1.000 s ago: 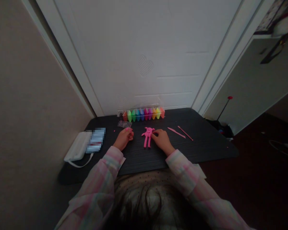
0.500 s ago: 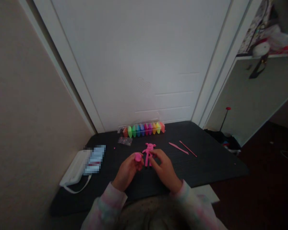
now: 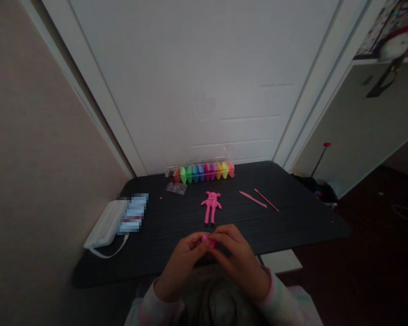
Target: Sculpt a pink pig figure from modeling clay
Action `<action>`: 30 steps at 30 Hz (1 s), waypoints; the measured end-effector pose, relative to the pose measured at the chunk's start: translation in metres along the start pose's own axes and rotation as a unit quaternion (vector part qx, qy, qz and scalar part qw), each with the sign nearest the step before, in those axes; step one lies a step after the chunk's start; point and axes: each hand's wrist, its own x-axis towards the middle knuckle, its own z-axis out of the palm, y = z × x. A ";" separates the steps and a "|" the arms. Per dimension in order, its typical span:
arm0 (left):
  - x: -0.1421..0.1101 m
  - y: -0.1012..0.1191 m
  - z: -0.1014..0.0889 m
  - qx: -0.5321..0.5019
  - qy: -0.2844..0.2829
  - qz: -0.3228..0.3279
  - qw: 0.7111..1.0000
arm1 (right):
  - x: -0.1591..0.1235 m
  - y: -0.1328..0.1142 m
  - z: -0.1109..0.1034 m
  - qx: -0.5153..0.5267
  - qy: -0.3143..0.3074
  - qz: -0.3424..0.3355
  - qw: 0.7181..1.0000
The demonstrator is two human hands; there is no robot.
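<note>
A small lump of pink modelling clay (image 3: 209, 242) is pinched between my two hands, low over the table's front edge. My left hand (image 3: 185, 258) grips it from the left, thumb on top. From the right, the fingertips of my right hand (image 3: 236, 253) close on the same lump. Fingers cover part of the clay, so its full shape is hidden. Just beyond the hands, a flat pink clay figure (image 3: 211, 206) with ears, arms and two long legs lies on the dark table (image 3: 149, 253), touched by neither hand.
Clay blocks of several colours (image 3: 204, 172) sit in a clear package at the back. A small clear bag (image 3: 177, 188) lies before it. Two pink sticks, a flat modelling tool (image 3: 253, 199) and a thin rod (image 3: 267, 200), lie right. A white case (image 3: 105, 224) with a strap stands left.
My right hand has moved off the pink figure and joined the left on the clay lump. Both hands have drawn nearer my body. The view has tilted slightly.
</note>
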 end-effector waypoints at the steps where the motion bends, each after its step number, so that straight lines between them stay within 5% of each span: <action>1: 0.000 -0.003 0.001 -0.027 -0.001 -0.012 1.000 | -0.002 0.000 0.001 0.001 -0.001 0.005 1.000; 6: 0.001 -0.012 0.001 -0.107 -0.003 -0.038 0.993 | -0.011 -0.001 0.005 0.017 -0.008 0.013 1.000; 10: 0.006 -0.016 -0.008 -0.058 0.016 -0.004 0.998 | -0.011 0.008 0.000 0.021 -0.038 0.014 0.999; 15: 0.021 -0.024 -0.029 -0.011 0.107 0.048 0.993 | 0.026 0.048 -0.014 -0.104 0.017 0.138 0.985; 19: 0.028 -0.029 -0.037 -0.037 0.125 0.041 0.991 | 0.060 0.070 -0.012 -0.224 -0.040 0.218 0.949; 30: 0.025 -0.030 -0.038 -0.075 0.149 0.026 0.986 | 0.074 0.069 0.010 -0.240 -0.081 0.273 0.928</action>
